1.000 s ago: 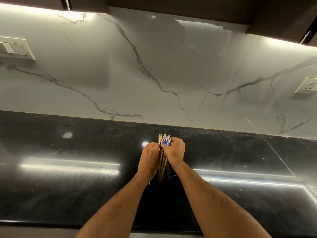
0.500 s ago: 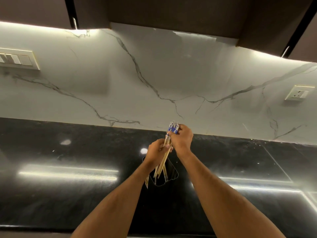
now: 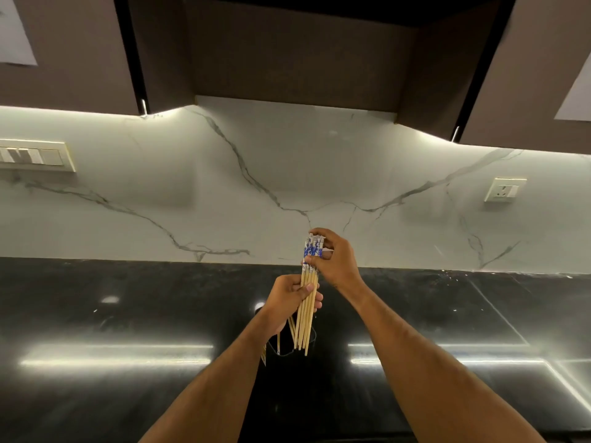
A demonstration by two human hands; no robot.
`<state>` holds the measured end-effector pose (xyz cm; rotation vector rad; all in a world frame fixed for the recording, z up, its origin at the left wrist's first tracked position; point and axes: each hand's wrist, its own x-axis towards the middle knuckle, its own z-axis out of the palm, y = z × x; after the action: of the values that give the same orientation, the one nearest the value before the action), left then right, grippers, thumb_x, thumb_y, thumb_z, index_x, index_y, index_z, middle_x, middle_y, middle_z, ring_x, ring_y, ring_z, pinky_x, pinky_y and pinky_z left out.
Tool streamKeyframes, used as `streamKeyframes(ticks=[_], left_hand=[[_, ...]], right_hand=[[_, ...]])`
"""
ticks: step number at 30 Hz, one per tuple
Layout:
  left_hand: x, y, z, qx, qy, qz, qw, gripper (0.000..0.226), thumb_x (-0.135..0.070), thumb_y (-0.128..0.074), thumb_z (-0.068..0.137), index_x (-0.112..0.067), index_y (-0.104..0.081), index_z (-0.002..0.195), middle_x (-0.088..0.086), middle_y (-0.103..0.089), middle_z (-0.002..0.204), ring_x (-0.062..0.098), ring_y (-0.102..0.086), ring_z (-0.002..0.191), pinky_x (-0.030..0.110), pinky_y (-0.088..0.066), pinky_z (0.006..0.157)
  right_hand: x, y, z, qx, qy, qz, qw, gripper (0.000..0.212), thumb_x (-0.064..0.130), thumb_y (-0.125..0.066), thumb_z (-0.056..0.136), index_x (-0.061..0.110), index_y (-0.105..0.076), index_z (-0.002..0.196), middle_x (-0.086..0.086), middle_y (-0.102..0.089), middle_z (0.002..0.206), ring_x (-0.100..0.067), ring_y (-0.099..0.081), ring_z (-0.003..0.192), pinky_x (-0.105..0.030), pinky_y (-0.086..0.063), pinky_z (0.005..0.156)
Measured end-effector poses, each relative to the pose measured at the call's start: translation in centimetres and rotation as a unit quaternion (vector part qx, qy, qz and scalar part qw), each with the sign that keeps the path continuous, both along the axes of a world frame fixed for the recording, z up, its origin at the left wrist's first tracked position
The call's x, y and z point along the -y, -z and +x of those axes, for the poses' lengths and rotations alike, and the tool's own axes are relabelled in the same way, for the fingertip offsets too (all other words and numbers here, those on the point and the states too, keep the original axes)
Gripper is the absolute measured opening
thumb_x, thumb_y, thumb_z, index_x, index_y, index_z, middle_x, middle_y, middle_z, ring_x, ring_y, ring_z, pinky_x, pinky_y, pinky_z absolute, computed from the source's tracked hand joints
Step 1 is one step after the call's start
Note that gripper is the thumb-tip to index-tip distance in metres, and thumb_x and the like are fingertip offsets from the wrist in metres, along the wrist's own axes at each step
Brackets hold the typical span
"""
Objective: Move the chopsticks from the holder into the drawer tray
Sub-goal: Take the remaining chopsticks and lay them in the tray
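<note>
A bundle of several wooden chopsticks (image 3: 306,318) with blue-and-white patterned tops stands nearly upright above the black counter. My right hand (image 3: 335,262) pinches the patterned top ends. My left hand (image 3: 287,302) grips the bundle around its middle. The lower tips hang just above the dark holder (image 3: 283,351), whose rim is barely visible against the counter between my forearms. A couple of loose sticks lean lower by my left wrist. No drawer or tray is in view.
The glossy black counter (image 3: 128,330) stretches left and right, backed by a white marble wall (image 3: 224,203). A switch panel (image 3: 35,155) is at the left, a socket (image 3: 505,189) at the right. Dark cabinets (image 3: 287,59) hang overhead.
Both hands have risen with the chopstick bundle, drawing it up out of the holder. The camera has tilted upward, showing more of the cabinets.
</note>
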<state>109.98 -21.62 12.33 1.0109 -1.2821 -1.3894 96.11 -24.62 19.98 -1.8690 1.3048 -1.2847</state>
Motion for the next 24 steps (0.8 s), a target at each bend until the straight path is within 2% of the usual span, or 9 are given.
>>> streamKeyframes(ticks=[4,7,11,16,19,24], left_hand=[[-1.4,-0.6,-0.2,0.005,0.01,0.0,1.0,0.02,-0.016,-0.056,0.101,-0.007,-0.069,0.114,0.016,-0.077,0.096,0.032,-0.076,0.091,0.038,-0.062,0.08],[-2.5,-1.0,-0.1,0.014,0.028,0.004,1.0,0.021,-0.016,-0.055,0.102,-0.006,-0.068,0.115,0.016,-0.077,0.098,0.032,-0.075,0.094,0.041,-0.062,0.084],[-4.0,-1.4,0.0,0.001,0.035,0.0,0.999,0.023,-0.015,-0.054,0.102,-0.003,-0.067,0.117,0.018,-0.076,0.1,0.032,-0.075,0.096,0.038,-0.062,0.083],[-5.1,-1.9,0.3,0.0,0.033,0.005,0.999,0.021,-0.014,-0.057,0.101,-0.003,-0.068,0.115,0.018,-0.077,0.099,0.032,-0.075,0.095,0.038,-0.062,0.083],[-5.8,-2.2,0.3,-0.002,0.036,0.009,0.999,0.021,-0.013,-0.058,0.101,-0.003,-0.069,0.115,0.018,-0.077,0.099,0.032,-0.075,0.095,0.037,-0.062,0.082],[-6.9,-2.4,0.1,0.001,0.046,0.008,0.999,0.022,-0.013,-0.056,0.102,-0.003,-0.068,0.116,0.018,-0.077,0.1,0.031,-0.075,0.096,0.036,-0.061,0.082]], right_hand=[[-1.6,-0.5,-0.7,-0.005,-0.017,-0.006,1.0,0.062,-0.005,-0.078,0.079,0.014,-0.058,0.135,-0.004,-0.065,0.122,-0.015,-0.068,0.105,-0.017,-0.058,0.078],[-2.5,-0.6,-1.0,0.006,-0.004,0.003,1.0,0.061,-0.003,-0.082,0.075,0.014,-0.062,0.13,-0.004,-0.069,0.117,-0.013,-0.07,0.099,-0.026,-0.061,0.082],[-3.8,-0.5,-1.1,0.034,0.015,0.013,0.999,0.06,-0.002,-0.084,0.072,0.01,-0.065,0.127,-0.007,-0.072,0.114,-0.012,-0.072,0.094,-0.029,-0.062,0.082],[-5.1,-0.8,-0.9,0.033,0.015,0.01,0.999,0.061,0.001,-0.085,0.073,0.01,-0.063,0.13,-0.006,-0.069,0.121,-0.017,-0.069,0.106,-0.039,-0.06,0.089],[-5.8,-1.0,-1.0,0.029,0.0,0.014,0.999,0.068,-0.001,-0.083,0.075,0.011,-0.058,0.137,-0.007,-0.065,0.13,-0.019,-0.069,0.108,-0.042,-0.061,0.088],[-6.7,-1.0,-1.5,0.031,0.013,0.02,0.999,0.061,0.002,-0.085,0.073,0.009,-0.064,0.13,-0.009,-0.071,0.119,-0.021,-0.071,0.102,-0.046,-0.06,0.088]])
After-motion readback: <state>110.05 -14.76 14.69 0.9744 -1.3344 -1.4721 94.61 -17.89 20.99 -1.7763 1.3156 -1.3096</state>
